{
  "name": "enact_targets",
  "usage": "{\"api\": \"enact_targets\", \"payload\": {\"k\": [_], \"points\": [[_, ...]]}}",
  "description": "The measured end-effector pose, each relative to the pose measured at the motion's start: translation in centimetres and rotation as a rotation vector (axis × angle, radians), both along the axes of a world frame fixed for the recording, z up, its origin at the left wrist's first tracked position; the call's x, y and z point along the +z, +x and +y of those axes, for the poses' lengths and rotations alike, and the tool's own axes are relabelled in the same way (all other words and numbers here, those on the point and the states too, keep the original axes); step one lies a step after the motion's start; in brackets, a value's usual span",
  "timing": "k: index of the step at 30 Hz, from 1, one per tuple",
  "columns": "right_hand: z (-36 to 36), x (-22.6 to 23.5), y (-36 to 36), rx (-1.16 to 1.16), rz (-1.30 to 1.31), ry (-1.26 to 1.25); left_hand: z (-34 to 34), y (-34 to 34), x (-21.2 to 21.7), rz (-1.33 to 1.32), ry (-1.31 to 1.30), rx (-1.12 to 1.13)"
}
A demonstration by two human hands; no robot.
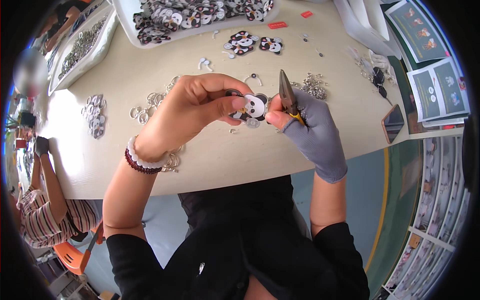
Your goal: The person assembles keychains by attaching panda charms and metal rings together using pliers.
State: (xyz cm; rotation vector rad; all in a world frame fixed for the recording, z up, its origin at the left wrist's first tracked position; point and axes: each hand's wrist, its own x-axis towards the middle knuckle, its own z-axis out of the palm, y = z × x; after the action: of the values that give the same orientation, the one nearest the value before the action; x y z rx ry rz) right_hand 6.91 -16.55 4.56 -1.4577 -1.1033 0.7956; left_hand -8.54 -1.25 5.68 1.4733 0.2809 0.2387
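A flat black-and-white panda charm (256, 106) is pinched between the thumb and fingers of my left hand (200, 102), above the table. My right hand (315, 125), in a grey glove with bare fingertips, grips pliers (286, 92) with yellow on the handle, their jaws pointing up and away. Its thumb and forefinger also close together at the charm's right edge; any small part between them is too small to make out. Silver key rings (145, 114) lie left of my left hand. Just beyond my right hand sits a pile of small metal fittings (315, 86).
A white bin (131, 31) full of panda charms stands at the back. More charms (241, 42) lie before it and at left (93, 116). A tray (102, 50) of metal parts is at far left. A phone (393, 123) lies right. A person in stripes (50, 220) sits left.
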Motion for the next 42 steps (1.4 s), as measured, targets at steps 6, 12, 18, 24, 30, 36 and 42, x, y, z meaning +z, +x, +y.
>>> {"api": "enact_targets", "payload": {"k": [6, 12, 18, 24, 30, 36, 42], "points": [[1.1, 0.2, -1.9, 0.141, 0.132, 0.02, -0.7, -3.6, 0.3, -0.063, 0.101, 0.01], [4.8, 0.9, -6.5, -0.026, -0.252, 0.227, -1.8, -6.2, 0.8, 0.001, 0.611, 0.412], [6.9, -2.4, -8.0, 0.252, -0.852, 0.072, -0.2, -10.7, -1.7, -0.168, 0.295, 0.792], [7.6, -2.6, -8.7, 0.293, -1.091, -0.041, -1.2, -12.3, -2.7, -0.049, 0.39, 0.851], [5.3, 0.2, -6.2, 0.214, 0.091, -0.145, -3.9, -11.4, -4.3, -0.006, 0.454, 0.697], [3.9, 1.6, -5.2, 0.257, 0.251, -0.024, -5.5, -9.2, -5.1, -0.076, 0.533, 0.654], [3.3, 1.8, -5.1, 0.33, 0.295, -0.071, -5.7, -8.7, -4.7, -0.09, 0.663, 0.589]]}}
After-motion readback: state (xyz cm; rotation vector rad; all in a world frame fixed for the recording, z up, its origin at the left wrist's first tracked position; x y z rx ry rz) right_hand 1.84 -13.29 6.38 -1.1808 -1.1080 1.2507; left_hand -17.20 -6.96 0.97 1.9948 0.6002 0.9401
